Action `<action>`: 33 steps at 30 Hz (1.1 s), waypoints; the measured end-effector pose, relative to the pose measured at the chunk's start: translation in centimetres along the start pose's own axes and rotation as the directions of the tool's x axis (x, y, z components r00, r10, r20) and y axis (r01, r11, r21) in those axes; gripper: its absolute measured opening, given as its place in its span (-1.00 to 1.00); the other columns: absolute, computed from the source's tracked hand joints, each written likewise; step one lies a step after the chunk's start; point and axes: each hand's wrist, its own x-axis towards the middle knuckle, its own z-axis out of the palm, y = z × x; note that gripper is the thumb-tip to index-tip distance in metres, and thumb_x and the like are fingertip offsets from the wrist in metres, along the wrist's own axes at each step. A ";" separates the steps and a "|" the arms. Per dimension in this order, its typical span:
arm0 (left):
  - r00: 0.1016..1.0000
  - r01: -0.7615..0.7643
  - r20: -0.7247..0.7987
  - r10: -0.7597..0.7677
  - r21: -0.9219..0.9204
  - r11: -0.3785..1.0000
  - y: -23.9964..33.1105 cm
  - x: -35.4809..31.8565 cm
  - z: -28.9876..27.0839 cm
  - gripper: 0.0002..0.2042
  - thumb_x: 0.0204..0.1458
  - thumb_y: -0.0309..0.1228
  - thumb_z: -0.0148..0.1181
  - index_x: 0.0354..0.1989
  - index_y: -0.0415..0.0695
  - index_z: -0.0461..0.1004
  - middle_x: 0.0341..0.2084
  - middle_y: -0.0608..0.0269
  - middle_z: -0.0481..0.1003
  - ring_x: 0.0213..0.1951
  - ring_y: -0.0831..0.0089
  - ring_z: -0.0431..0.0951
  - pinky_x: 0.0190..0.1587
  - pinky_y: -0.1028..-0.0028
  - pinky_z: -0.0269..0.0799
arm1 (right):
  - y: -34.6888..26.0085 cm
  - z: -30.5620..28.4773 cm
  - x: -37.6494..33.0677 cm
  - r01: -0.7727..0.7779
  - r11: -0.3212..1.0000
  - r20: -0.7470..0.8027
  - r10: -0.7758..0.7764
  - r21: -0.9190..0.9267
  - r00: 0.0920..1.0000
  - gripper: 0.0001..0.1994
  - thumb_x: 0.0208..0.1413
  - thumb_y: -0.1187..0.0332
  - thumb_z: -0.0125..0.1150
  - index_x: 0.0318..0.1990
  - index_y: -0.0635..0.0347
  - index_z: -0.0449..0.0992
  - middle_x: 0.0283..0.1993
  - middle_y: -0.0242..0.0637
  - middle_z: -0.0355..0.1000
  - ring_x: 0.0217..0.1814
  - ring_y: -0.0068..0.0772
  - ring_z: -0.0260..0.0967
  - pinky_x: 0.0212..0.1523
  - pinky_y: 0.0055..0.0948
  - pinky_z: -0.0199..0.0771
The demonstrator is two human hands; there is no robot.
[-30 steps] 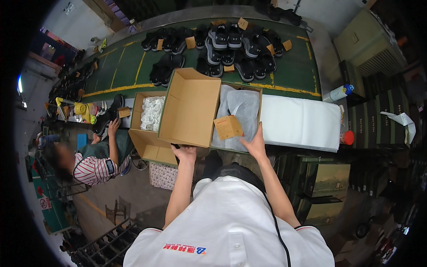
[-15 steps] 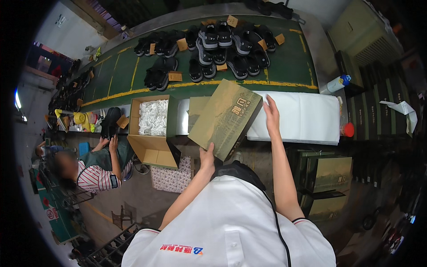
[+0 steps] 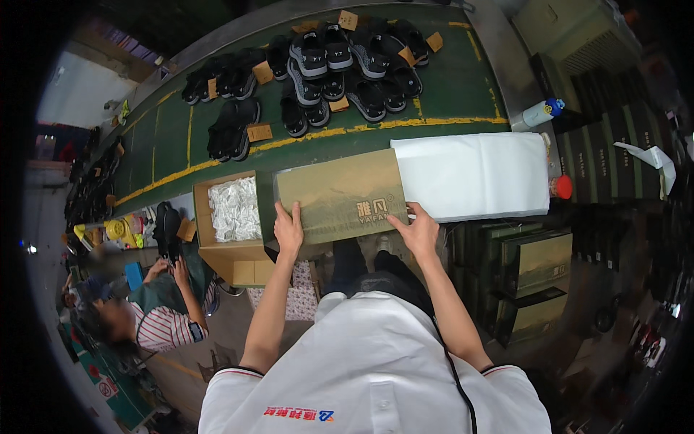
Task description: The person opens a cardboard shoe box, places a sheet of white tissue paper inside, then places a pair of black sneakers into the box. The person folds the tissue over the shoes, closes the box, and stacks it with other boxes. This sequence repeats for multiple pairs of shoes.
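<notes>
From where I stand, the closed olive-gold cardboard box (image 3: 336,189), with dark lettering toward its lower right, faces broad side up at mid-frame, its right end angled slightly higher.

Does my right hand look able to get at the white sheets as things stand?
Likely yes: the right hand is at the right end of the closed box, and the white sheets lie uncovered alongside. It would probably need to release the box.
</notes>
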 end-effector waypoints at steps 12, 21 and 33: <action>0.535 0.845 0.722 -0.437 -0.455 0.281 -17.7 6.7 7.3 -0.19 0.29 0.37 -0.17 0.47 -0.02 0.25 0.33 0.21 0.37 0.31 0.20 0.37 0.30 0.16 0.35 | 2.0 4.8 10.3 -0.599 0.370 0.558 0.223 0.710 0.799 -0.20 0.45 -0.28 -0.30 0.59 0.13 0.03 0.62 -0.17 0.04 0.61 -0.19 0.02 0.55 -0.25 0.04; 0.478 0.864 0.771 -0.421 -0.327 0.384 -14.2 9.9 4.9 -0.22 0.30 0.34 -0.16 0.45 -0.03 0.28 0.30 0.20 0.39 0.28 0.20 0.40 0.26 0.16 0.38 | 3.5 5.9 4.1 -0.499 0.122 0.474 0.186 0.858 0.860 -0.24 0.45 -0.23 -0.17 0.60 0.04 0.01 0.60 -0.22 0.06 0.59 -0.28 0.04 0.50 -0.27 0.12; 0.209 0.304 0.977 -0.034 -0.032 0.952 6.7 4.8 5.6 -0.25 0.31 0.30 -0.15 0.42 -0.05 0.31 0.27 0.19 0.42 0.23 0.20 0.45 0.22 0.17 0.43 | 7.1 3.6 -28.7 0.425 -0.036 -0.339 0.543 0.905 0.768 -0.25 0.44 -0.19 -0.10 0.59 0.05 0.02 0.59 -0.26 0.06 0.58 -0.32 0.05 0.50 -0.28 0.12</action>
